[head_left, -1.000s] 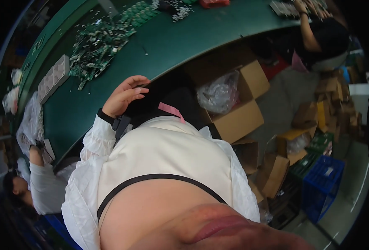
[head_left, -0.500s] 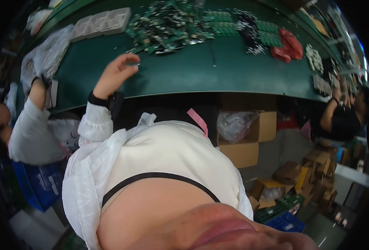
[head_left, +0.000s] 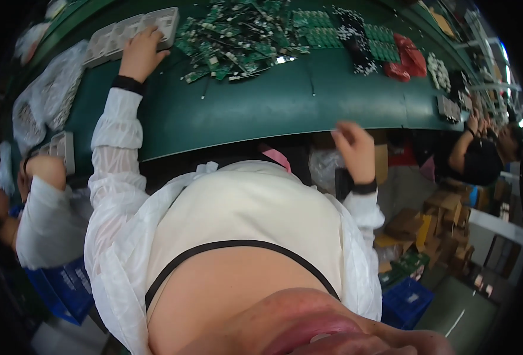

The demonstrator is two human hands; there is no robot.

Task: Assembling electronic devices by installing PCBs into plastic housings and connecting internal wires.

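My left hand (head_left: 142, 54) reaches to a pale grey compartment tray (head_left: 110, 40) at the far left of the green bench. Its fingers are apart and rest over the tray's near right part, with the thumb out to the side. The fingertips partly cover the compartments there. To the right of that hand lies a big heap of small green circuit boards (head_left: 237, 44). My right hand (head_left: 357, 152) hovers at the bench's front edge, a little blurred. Its thumb and fingers are apart, and I see nothing between them.
Rows of green boards (head_left: 319, 29), a black strip with white bits (head_left: 356, 44) and a red plastic bag (head_left: 410, 56) lie farther right. A clear bag of small parts (head_left: 51, 89) lies left. People work at both sides. Cardboard boxes (head_left: 444, 219) and a blue crate (head_left: 406, 302) stand below.
My left hand has moved from over the bench, up and left, onto the tray. The right hand has come into view at the front edge.
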